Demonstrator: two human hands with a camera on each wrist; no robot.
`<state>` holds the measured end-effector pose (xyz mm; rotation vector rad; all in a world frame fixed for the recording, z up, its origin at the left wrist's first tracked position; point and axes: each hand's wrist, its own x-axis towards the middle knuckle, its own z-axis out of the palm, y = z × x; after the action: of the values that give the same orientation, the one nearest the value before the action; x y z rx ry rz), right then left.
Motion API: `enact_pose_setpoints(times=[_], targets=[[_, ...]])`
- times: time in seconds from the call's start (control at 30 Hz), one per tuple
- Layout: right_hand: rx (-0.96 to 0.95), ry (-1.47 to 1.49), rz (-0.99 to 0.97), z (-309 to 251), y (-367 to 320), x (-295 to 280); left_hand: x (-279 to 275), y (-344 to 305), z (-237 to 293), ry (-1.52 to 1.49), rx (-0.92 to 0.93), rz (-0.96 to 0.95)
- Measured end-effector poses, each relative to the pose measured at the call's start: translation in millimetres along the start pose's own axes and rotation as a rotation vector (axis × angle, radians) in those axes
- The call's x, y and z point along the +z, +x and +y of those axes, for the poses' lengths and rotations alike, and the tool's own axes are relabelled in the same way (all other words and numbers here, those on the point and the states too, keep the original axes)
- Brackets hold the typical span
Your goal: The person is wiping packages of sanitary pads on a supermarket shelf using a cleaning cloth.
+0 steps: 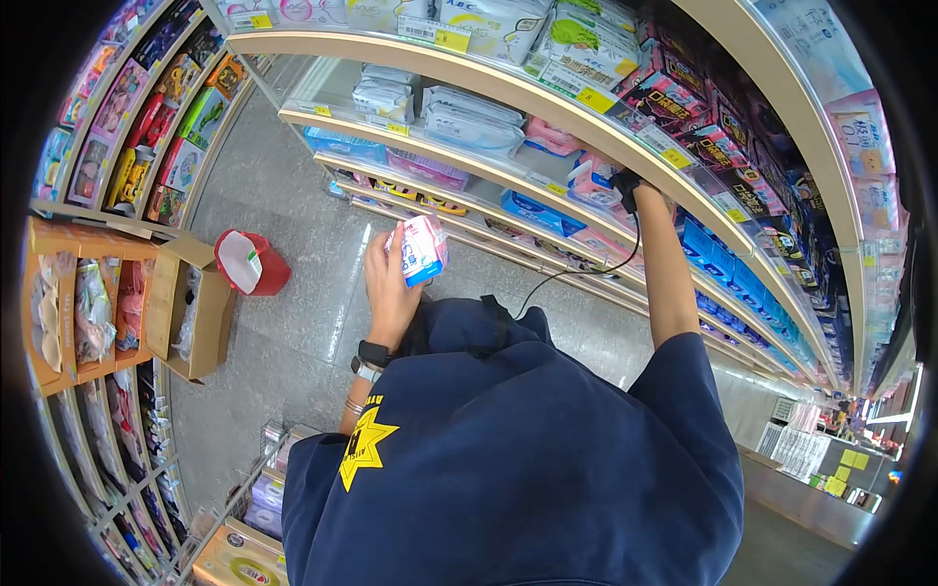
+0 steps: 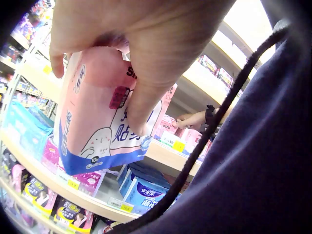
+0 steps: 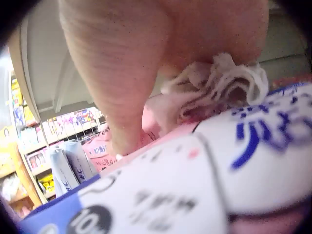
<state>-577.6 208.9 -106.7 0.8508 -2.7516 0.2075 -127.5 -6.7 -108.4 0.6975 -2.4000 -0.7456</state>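
My left hand grips a pink, white and blue soft pack of sanitary pads, held out over the aisle floor. In the left wrist view its thumb presses the front of that pack. My right hand reaches into a middle shelf, where the shelf above hides most of it from the head view. A crumpled white cloth is bunched under its palm, against similar pink and white packs. The thumb of this hand comes down at the pink packs; its other fingertips are hidden.
Shelf boards with price tags curve above and below the right arm. White and blue packs stand left of the right hand. A thin black cable hangs from the right wrist. On the floor are a red bin and a cardboard box.
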Motion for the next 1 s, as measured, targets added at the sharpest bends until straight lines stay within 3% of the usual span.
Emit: enact_pose_setpoints(times=[0.37,0.57,0.9,0.97,1.0], targets=[[-0.069,0.045,-0.121,-42,-7,-20,6,4,-3,-0.012,0.006,-0.080],[-0.134,0.097,-0.027,-64,19,31,7,13,2,-0.011,0.068,-0.125],[-0.252,0.198,0.099,-49,14,92,-1,21,-6,-0.006,0.036,-0.168],[-0.271,0.083,0.129,-57,6,74,-2,22,-10,0.011,0.044,-0.177],[-0.243,0.156,0.030,-73,1,45,-3,23,-11,0.007,0.041,-0.173]])
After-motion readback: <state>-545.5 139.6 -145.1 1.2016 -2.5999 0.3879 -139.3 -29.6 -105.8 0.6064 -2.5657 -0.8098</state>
